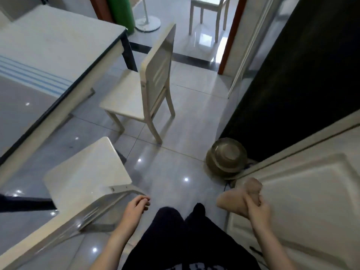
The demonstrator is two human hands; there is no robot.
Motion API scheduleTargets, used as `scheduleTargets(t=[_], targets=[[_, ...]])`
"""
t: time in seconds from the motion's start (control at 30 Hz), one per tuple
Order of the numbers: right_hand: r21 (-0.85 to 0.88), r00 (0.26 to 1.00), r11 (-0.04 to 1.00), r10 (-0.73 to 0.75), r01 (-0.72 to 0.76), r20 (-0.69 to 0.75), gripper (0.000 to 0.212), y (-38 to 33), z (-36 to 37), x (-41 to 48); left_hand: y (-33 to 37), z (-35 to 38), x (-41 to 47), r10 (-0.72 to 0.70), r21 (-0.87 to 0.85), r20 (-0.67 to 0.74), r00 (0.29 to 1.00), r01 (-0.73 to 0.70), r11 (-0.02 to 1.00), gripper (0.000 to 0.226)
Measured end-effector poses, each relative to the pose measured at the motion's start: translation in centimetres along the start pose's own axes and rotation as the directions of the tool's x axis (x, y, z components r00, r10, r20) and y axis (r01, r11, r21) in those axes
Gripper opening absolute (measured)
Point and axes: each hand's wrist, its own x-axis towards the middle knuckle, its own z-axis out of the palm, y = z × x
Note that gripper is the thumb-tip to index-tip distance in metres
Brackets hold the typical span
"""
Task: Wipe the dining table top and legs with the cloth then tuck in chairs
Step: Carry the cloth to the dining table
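Right hand (pixel 259 208) — clutches the beige cloth (pixel 239 197). Left hand (pixel 137 206) — loosely curled, holding nothing, beside near chair (pixel 87 172). Far chair (pixel 148 82) stands off dining table (pixel 58 45).

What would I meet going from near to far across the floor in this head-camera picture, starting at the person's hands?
Left hand and right hand, which grips the cloth → nearest chair → second chair, standing out from the dining table → third chair in the far room.
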Motion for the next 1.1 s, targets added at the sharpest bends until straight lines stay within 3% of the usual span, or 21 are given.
scheduleTargets(t=[0.23, 0.4, 0.53, 0.8, 1.1], targets=[[-0.016, 0.973, 0.997, -0.066, 0.071, 0.223, 0.013, -9.4, 6.5, 11.8, 6.6, 1.8, 6.3, -0.109, -0.147, -0.16, 0.981, 0.085, 0.985, 0.025], [-0.098, 0.969, 0.99, -0.078, 0.104, 0.236, 0.009, -14.3, 12.5, 20.7, 11.6, 1.9, 15.0, -0.138, -0.227, -0.237, 0.962, 0.083, 0.97, 0.022], [-0.131, 0.959, 0.984, -0.078, 0.118, 0.274, 0.013, -19.0, 16.8, 26.0, 16.3, 1.2, 21.9, -0.16, -0.26, -0.237, 0.958, 0.096, 0.961, 0.025], [-0.121, 0.9, 0.955, -0.208, 0.272, 0.384, 0.012, -35.4, 27.8, 35.4, 25.6, -0.2, 31.6, -0.229, -0.333, -0.282, 0.932, 0.129, 0.934, 0.027], [-0.113, 0.834, 0.949, -0.198, 0.295, 0.515, 0.011, -46.7, 35.4, 48.2, 34.0, 5.4, 39.2, -0.313, -0.409, -0.31, 0.898, 0.172, 0.896, 0.026]])
